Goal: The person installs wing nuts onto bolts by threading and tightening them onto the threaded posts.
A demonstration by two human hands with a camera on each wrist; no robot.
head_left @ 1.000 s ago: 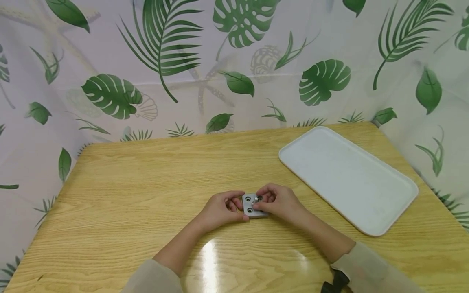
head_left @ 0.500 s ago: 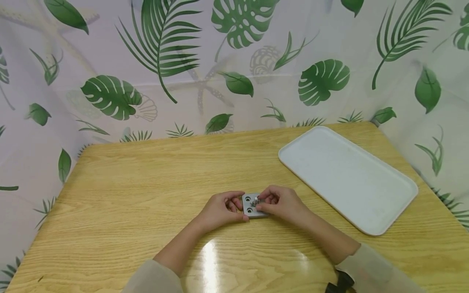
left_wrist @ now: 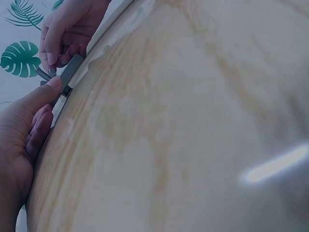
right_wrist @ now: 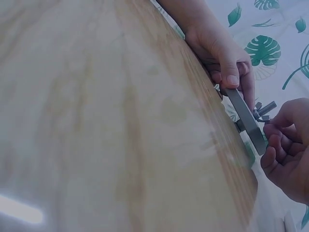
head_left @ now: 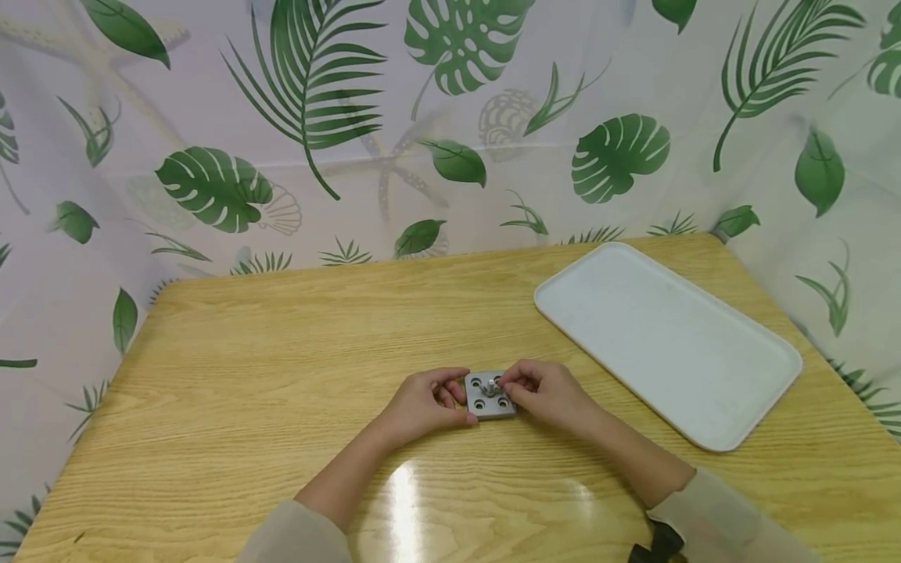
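Observation:
A small square grey metal plate point(head_left: 480, 412) with several round holes is held just at the table's middle. From its centre sticks up a threaded bolt point(right_wrist: 269, 107) carrying a wing nut point(right_wrist: 261, 114). My left hand point(head_left: 425, 405) grips the plate by its left side, thumb on the near edge and a finger at the far one. With thumb and forefinger, my right hand point(head_left: 547, 392) pinches at the wing nut's right wing; its other fingers are curled. In the right wrist view the plate shows edge-on, with a dark part point(right_wrist: 239, 126) beneath it.
A white rectangular tray point(head_left: 669, 344) lies at an angle on the right of the wood-grain table point(head_left: 281, 336). Leaf-printed cloth point(head_left: 394, 156) hangs behind and along both sides. A black strap point(head_left: 658, 542) is near the right sleeve.
The right hand's fingers have shifted around the wing nut and slightly to the right, uncovering more of the plate's holes. The wing nut has turned. The left hand and plate stay put.

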